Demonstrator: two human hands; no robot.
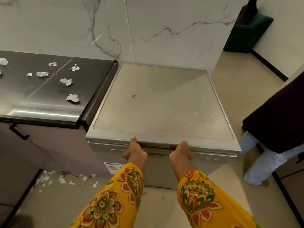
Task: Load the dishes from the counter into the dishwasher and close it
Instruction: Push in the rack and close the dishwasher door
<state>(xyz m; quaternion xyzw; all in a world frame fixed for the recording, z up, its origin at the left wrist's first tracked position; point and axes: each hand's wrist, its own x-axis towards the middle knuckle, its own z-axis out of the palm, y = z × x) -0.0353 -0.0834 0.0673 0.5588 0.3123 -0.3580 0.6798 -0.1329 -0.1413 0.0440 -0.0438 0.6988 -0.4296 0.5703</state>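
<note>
The silver dishwasher [161, 102] stands to the right of the dark counter [41, 102], and I look down on its flat top. Its door [158, 171] faces me and looks upright against the body, with a thin gap under the top lip. My left hand [135, 149] and my right hand [181, 151] both hold the door's upper edge. Each thumb lies on the top rim while the fingers curl out of sight under the lip. No dishes show in this view.
Crumpled paper scraps [72, 97] lie scattered on the counter, and more scraps [62, 178] litter the floor by the cabinet. Another person [271, 129] stands close on the right. A green chair [246, 33] sits at the far wall.
</note>
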